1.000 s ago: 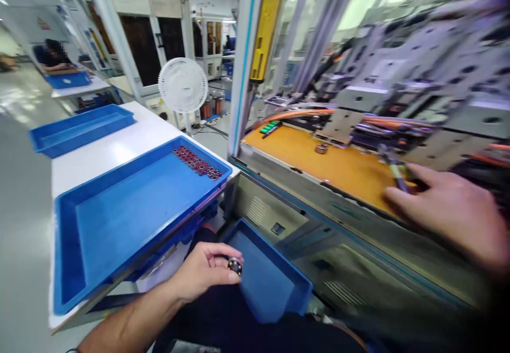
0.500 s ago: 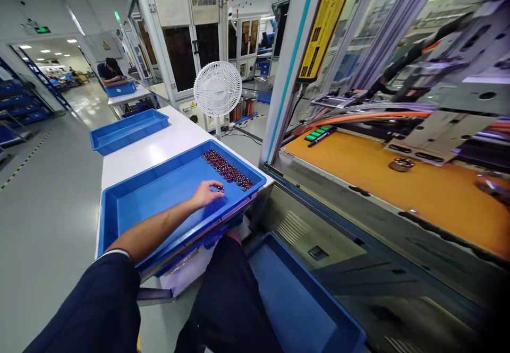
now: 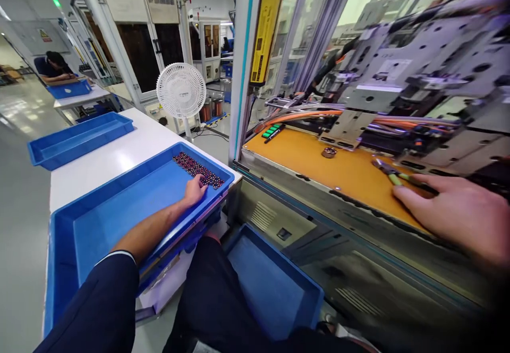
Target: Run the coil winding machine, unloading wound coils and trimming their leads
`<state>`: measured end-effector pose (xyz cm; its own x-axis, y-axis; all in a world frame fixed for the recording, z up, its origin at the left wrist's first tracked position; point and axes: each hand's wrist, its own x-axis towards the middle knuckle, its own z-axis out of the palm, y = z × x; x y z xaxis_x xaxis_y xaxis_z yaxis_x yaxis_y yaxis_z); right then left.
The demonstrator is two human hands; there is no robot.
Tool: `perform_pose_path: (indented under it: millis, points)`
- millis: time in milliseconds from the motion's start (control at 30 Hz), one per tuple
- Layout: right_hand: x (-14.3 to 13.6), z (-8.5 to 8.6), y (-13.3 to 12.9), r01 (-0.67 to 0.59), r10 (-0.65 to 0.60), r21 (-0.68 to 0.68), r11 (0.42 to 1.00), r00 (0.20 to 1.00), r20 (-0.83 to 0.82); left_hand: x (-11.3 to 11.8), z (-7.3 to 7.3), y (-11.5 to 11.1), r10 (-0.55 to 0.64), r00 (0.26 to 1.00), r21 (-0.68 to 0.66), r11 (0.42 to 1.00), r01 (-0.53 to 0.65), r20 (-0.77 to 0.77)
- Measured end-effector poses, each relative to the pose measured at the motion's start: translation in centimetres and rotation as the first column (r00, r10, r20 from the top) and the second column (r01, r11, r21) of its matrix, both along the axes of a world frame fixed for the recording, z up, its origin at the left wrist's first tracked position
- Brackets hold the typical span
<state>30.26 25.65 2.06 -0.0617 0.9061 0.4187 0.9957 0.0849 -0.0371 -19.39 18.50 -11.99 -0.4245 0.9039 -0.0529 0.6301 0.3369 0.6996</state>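
My left hand [image 3: 194,190] is inside the blue tray [image 3: 115,180], its fingers closed at the near edge of a block of small round parts [image 3: 197,170]. These are dark with reddish and shiny spots and stand packed in rows along the tray's far right side. The fingertips mostly hide the part they pinch. At the right, my right hand [image 3: 458,212], blurred, grips green-handled pliers [image 3: 392,173] over the orange work surface [image 3: 295,154]. The pliers' jaws point left and away. One round copper-coloured part [image 3: 329,152] sits on that surface, left of the pliers.
Metal machine fixtures [image 3: 350,114] with orange cables overhang the orange surface. A white fan [image 3: 181,90] stands behind the table [image 3: 139,130]. Another blue tray [image 3: 79,138] lies further back; a lower blue bin [image 3: 271,284] is beside my legs. A person [image 3: 59,69] sits at a far table.
The view has swung right. My left hand has moved from bare tray floor to the edge of the parts, with the part it held. My right hand has come into view, gripping the pliers.
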Motion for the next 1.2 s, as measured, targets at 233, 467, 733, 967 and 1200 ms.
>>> perform_pose_path:
  millis: [233, 467, 733, 967, 1200]
  points:
    - [-2.0, 1.8, -2.2, 0.050, -0.053, -0.035, 0.998, 0.993, -0.110, 1.6, 4.2, -1.2, -0.072, 0.981, 0.060, 0.995, 0.084, -0.177]
    - [-1.2, 1.6, -2.2, 0.019, -0.021, -0.018, 1.000, 0.987, -0.157, 11.2, 13.7, 2.1, -0.258, 0.928, 0.351, 0.871, 0.344, -0.268]
    - [-1.7, 1.7, -3.9, -0.023, 0.021, -0.020, 1.000, 0.995, -0.099, 27.6, 17.1, 10.1, -0.410, 0.911, 0.392, 0.848, 0.357, 0.056]
    - [-1.6, 1.9, -4.6, -0.033, 0.104, 0.304, 0.952, 0.970, -0.221, 26.7, 16.9, 5.8, -0.526, 0.799, 0.466, 0.808, 0.361, 0.293]
    - [-4.0, 2.8, -9.7, -0.201, 0.351, 0.510, 0.836, 0.911, -0.218, 22.1, 13.4, -8.5, -0.642, 0.563, 0.524, 0.761, 0.383, 0.520]
